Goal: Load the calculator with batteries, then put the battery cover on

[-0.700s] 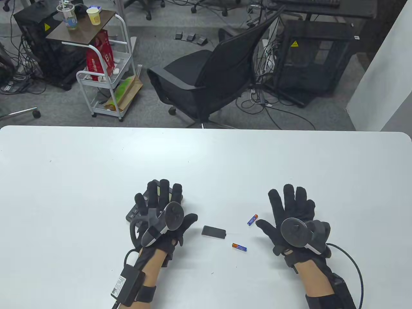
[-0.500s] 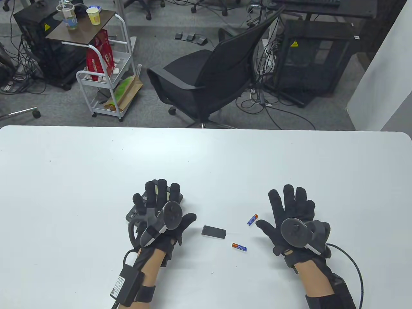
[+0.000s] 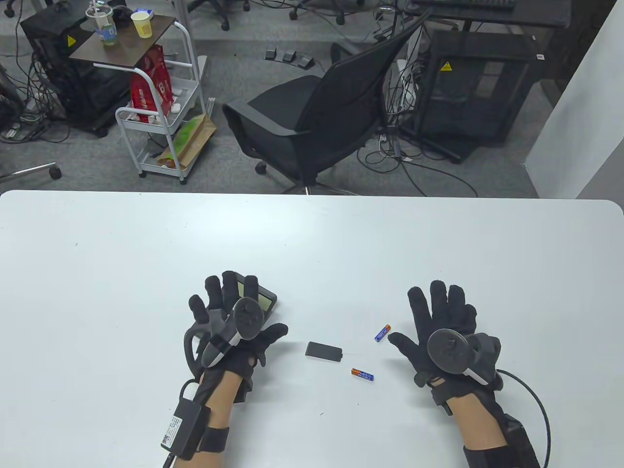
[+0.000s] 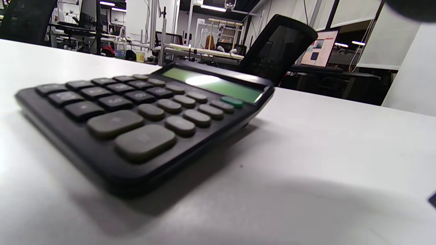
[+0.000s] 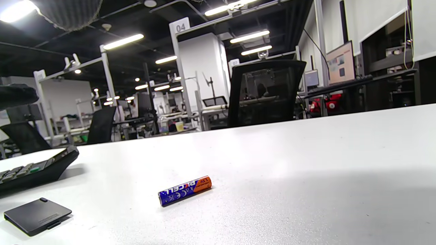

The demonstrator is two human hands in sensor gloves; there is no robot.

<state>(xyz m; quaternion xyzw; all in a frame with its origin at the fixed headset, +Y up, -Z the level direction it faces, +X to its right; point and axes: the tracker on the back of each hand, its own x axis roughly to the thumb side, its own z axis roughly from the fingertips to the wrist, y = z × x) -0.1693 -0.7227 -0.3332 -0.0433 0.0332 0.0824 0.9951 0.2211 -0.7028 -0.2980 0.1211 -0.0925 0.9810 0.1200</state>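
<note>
Table view: both hands [image 3: 229, 331] spread flat.

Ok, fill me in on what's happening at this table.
A person in sensor gloves is setting up to put batteries into a calculator. It lies keys up on the table, with the left hand spread over it. The right hand is open and holds nothing. Between the hands lie the battery cover and two batteries, all loose, so nothing has been fitted yet.
</note>
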